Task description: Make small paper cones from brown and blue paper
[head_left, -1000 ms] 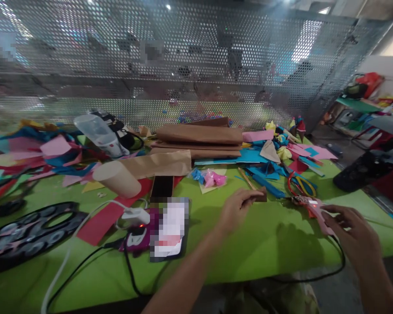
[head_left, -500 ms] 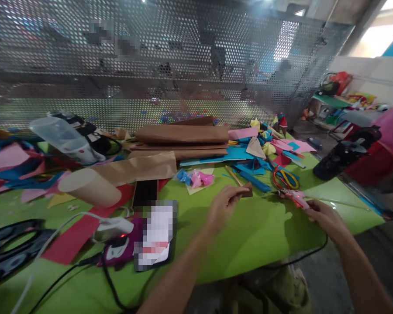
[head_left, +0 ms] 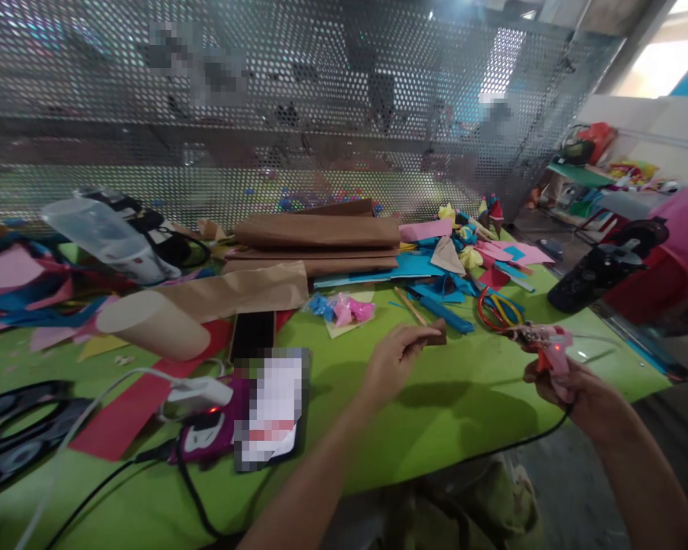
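Between the thumb and fingers of my left hand (head_left: 394,355) is a small piece of brown paper (head_left: 437,333), held just above the green tabletop (head_left: 436,420). My right hand (head_left: 573,386) grips a pink glue gun (head_left: 553,347) by its handle, its nozzle pointing left and a red light glowing on its body. A black cord runs down from the handle. Near the nozzle lie scissors (head_left: 498,309) with red and yellow handles. A blue utility knife (head_left: 447,315) and a thin wooden stick (head_left: 411,305) lie just beyond my left hand.
Folded brown paper (head_left: 318,233) lies at the back, with coloured paper scraps beside it. A black bottle (head_left: 590,275) stands at the right. To the left are a cardboard tube (head_left: 154,325), a phone (head_left: 272,412) and a purple power strip (head_left: 212,431) with cables. A perforated metal screen (head_left: 321,99) rises behind.
My right hand has lifted the glue gun off the table and drawn it slightly right, now gripping its handle fully. My left hand has stayed nearly still with the brown paper.
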Demonstrator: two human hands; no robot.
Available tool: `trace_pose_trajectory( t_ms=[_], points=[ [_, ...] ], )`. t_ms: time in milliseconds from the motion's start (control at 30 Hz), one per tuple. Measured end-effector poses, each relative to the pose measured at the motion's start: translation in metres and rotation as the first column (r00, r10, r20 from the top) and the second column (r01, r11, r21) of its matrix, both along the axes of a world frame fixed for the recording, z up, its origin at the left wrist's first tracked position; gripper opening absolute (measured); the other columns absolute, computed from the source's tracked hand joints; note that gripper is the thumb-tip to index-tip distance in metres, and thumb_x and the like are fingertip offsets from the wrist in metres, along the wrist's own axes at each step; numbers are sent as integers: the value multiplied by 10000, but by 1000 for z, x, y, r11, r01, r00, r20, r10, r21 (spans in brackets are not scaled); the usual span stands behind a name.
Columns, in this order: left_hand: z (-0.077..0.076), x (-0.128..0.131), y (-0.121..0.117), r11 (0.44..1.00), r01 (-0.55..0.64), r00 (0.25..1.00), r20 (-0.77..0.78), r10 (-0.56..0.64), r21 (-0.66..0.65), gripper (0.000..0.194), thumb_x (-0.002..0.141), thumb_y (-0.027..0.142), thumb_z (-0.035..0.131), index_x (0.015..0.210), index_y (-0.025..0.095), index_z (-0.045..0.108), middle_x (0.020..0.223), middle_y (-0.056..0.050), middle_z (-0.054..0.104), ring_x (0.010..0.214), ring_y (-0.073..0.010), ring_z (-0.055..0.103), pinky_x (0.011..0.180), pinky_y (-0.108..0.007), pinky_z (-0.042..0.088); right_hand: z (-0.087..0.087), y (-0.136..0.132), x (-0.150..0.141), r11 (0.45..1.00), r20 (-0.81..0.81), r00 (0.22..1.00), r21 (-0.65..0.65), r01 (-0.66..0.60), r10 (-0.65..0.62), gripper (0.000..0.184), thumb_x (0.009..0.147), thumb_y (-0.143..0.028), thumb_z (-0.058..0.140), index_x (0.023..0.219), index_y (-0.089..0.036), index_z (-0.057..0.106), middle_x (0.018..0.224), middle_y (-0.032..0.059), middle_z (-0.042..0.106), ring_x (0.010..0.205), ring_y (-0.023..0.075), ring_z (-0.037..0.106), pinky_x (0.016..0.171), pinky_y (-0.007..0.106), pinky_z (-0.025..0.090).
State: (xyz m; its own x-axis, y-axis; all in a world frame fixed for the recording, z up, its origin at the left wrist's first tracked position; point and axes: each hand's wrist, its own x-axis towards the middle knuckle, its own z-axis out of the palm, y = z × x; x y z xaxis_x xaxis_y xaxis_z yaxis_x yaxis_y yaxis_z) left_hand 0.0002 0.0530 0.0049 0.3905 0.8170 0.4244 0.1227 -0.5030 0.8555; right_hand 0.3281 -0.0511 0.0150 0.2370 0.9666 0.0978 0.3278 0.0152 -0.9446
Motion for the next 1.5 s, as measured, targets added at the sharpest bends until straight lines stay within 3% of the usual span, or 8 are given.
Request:
trace_pose_trajectory(
  t_ms=[100, 200, 333, 533, 867, 1500],
  points=[
    [1, -1, -1, 1000, 2, 1000, -13, -2, -6, 268, 984, 179, 539, 1145, 259, 738, 1093, -50, 739, 994, -202, 669, 879, -315, 504, 9, 3, -5, 990, -368, 929, -138, -32, -21, 203, 749, -380, 651, 767, -221, 776, 853, 170, 768, 750, 331, 717, 636, 447, 574],
    [3, -1, -2, 1000, 13, 999, -29, -14, -20, 274, 990, 190, 533, 1151, 263, 742, 1068, -52, 734, 978, -203, 671, 871, -315, 504, 17, 7, -10, 986, -435, 900, -159, -46, -28, 184, 738, -408, 718, 732, -236, 784, 903, 164, 771, 776, 338, 714, 670, 463, 565],
    [5, -1, -4, 999, 35, 999, -32, -36, -12, 269, 1003, 215, 531, 1153, 270, 748, 1051, -56, 721, 983, -207, 671, 875, -314, 506, 28, 11, -21, 985, -316, 949, -156, -71, 19, 390, 713, -493, 783, 488, -208, 640, 844, 140, 763, 713, 271, 661, 582, 371, 490],
    [9, -2, -5, 1000, 28, 997, -71, -28, 7, 266, 1021, 251, 520, 1136, 269, 759, 995, -58, 699, 944, -203, 671, 852, -310, 507, 36, 16, -33, 972, -127, 985, -193, -136, 113, 335, 805, -524, 751, 858, -195, 779, 820, 92, 738, 664, 181, 519, 603, 326, 419],
    [7, -1, -5, 999, 9, 989, -147, -4, 38, 289, 1011, 211, 516, 1137, 280, 766, 932, -52, 671, 886, -199, 661, 804, -299, 508, 44, 22, -36, 960, 97, 978, -232, -158, 185, 496, 817, -671, 673, 804, -181, 744, 791, 69, 677, 661, 171, 486, 592, 317, 384],
    [7, -1, -5, 999, 32, 984, -176, -26, 33, 292, 1018, 218, 510, 1148, 286, 762, 980, -46, 663, 923, -192, 654, 828, -292, 494, 52, 22, -43, 949, 145, 977, -297, -106, 154, 557, 725, -722, 696, 746, -168, 742, 698, 52, 614, 657, 180, 463, 605, 327, 339]
  ],
)
